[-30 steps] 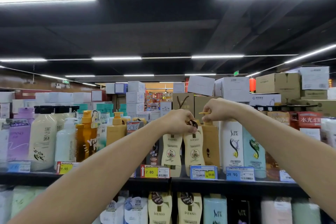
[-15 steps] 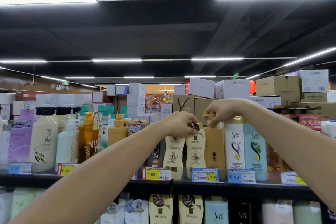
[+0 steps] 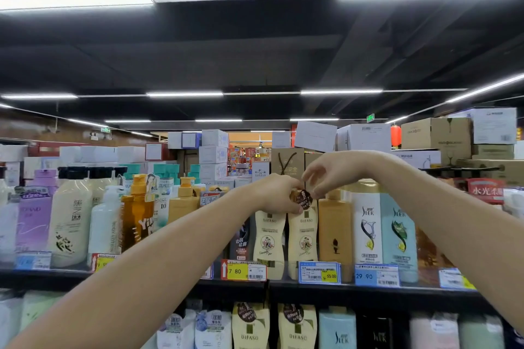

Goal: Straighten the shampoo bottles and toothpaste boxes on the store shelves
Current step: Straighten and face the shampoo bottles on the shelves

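Left hand (image 3: 279,195) curls over the top of a cream DIFASO bottle (image 3: 268,238) standing directly below it; right hand (image 3: 331,173), just beside, hangs loose-fingered above the round tag (image 3: 302,199), gripping nothing. Probably full, heavy, slick plastic: grip the waist, not the cap

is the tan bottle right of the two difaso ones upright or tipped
Upright: the tan bottle stands straight on the shelf, its sides parallel to the DIFASO bottle beside it.
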`<action>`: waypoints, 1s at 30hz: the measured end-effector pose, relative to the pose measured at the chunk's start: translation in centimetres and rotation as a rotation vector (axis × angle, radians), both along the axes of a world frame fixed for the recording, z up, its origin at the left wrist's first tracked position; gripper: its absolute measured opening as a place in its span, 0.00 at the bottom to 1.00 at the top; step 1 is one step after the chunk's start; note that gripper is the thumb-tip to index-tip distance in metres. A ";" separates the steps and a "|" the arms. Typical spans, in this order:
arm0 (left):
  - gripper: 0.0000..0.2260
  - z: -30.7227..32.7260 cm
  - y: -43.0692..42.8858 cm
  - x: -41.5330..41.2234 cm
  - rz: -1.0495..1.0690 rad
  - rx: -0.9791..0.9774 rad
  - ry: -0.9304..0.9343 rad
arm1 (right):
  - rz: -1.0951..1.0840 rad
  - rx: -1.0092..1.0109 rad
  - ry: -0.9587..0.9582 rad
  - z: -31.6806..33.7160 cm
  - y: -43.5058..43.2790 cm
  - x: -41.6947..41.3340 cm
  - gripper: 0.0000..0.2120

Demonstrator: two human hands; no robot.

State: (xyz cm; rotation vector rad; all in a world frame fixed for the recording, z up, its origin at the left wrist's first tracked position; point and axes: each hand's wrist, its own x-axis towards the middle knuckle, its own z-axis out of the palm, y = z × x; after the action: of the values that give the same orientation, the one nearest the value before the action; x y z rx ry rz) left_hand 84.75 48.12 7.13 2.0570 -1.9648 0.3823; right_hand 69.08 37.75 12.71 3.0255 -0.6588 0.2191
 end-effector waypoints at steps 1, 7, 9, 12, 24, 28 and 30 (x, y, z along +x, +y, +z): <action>0.27 0.1 0.2 -0.1 0.008 0.010 -0.015 | 0.018 -0.020 0.016 -0.2 0.2 0.3 0.26; 0.21 0.4 1.1 -0.5 0.007 0.054 -0.069 | -0.003 -0.133 0.041 -1.1 0.5 2.3 0.21; 0.17 0.6 1.5 -0.4 -0.007 0.043 -0.073 | -0.006 -0.124 0.041 -1.3 0.5 2.7 0.22; 0.18 0.3 1.8 0.3 -0.006 0.009 -0.101 | -0.019 -0.121 0.032 -1.6 0.4 2.8 0.23; 0.19 -1.7 2.8 1.4 0.017 -0.174 -0.143 | -0.033 -0.097 -0.050 0.1 1.4 2.5 0.12; 0.20 -1.9 3.4 1.8 0.012 -0.204 -0.164 | -0.071 -0.112 -0.219 2.4 1.6 2.2 0.14; 0.18 -2.1 3.7 1.9 -0.011 -0.259 -0.166 | -0.083 -0.148 -0.277 3.2 1.7 2.4 0.13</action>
State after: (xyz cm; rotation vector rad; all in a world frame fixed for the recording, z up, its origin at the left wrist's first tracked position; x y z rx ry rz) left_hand 86.62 51.86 4.98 1.9025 -1.8996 0.7840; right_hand 71.48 39.48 15.93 2.8439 -0.7458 0.6617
